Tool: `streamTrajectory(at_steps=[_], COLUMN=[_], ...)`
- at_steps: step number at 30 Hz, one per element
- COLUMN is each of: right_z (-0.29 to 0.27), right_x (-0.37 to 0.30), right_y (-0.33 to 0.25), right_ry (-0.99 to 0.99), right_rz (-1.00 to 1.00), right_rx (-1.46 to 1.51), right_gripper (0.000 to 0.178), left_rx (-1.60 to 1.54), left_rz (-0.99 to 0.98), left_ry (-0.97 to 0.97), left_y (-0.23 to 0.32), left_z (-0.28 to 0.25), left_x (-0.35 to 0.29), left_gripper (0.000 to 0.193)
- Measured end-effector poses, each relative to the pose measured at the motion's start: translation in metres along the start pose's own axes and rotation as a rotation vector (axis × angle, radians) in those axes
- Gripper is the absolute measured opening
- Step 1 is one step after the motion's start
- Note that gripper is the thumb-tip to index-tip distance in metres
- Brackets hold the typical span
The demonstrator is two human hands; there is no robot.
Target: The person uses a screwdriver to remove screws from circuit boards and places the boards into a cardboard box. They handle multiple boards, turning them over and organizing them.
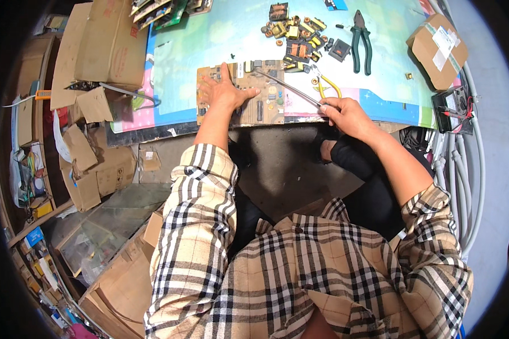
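Note:
A brown circuit board (272, 113) with many small parts lies at the table's near edge. My left hand (225, 94) rests on its left part, fingers spread, pressing it from above. My right hand (345, 116), right of the board, is closed around a screwdriver (294, 89) with a long metal shaft; its handle is mostly hidden in my fingers. The shaft slants over the board, its tip by the components at the far edge. Yellow-handled pliers (329, 83) lie just beyond the shaft, partly behind it.
Beyond the board sits a pile of removed transformers and coils (300, 39). Dark green-handled pliers (361, 45) lie to its right. A cardboard box (440, 51) and a multimeter (451, 110) are at the right edge. Stacked circuit boards (163, 12) and a large carton (108, 42) stand left.

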State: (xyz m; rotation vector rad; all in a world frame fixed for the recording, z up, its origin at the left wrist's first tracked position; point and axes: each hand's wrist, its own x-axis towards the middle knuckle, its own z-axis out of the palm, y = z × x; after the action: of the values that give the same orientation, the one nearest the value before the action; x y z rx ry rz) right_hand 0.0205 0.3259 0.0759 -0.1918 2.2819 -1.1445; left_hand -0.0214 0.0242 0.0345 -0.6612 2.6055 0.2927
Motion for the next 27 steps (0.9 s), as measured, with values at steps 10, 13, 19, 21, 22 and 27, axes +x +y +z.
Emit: streamTrajectory(at_steps=[10,13,19,21,22,27], right_z=[0.006,0.009,0.017,0.018,0.021,0.046], right_x=[0.002,0.001,0.011,0.013,0.014,0.009], right_y=[0.006,0.003,0.018,0.007,0.004,0.004], right_ry=[-0.178,-0.217,0.051,0.032,0.020,-0.215], right_rz=[0.131,0.239,-0.130,-0.051,-0.008,0.000], right_rx=[0.301,0.487,-0.302,-0.393,-0.438,-0.105], right_gripper=[0.024,0.026,0.032,0.036,0.037,0.045], left_rx=[0.033,-0.029,-0.032,-0.013,0.008,0.008], left_rz=[0.026,0.041,-0.007,-0.025,-0.032,-0.035], left_ry=[0.022,0.016,-0.022,-0.024,-0.022,-0.031], left_y=[-0.001,-0.001,0.002,0.003,0.003,0.005], left_z=[0.004,0.002,-0.002,-0.004,-0.003,-0.003], left_x=[0.000,0.000,-0.003,-0.003,-0.001,-0.005], left_gripper=[0.131,0.126,0.126,0.127,0.127,0.127])
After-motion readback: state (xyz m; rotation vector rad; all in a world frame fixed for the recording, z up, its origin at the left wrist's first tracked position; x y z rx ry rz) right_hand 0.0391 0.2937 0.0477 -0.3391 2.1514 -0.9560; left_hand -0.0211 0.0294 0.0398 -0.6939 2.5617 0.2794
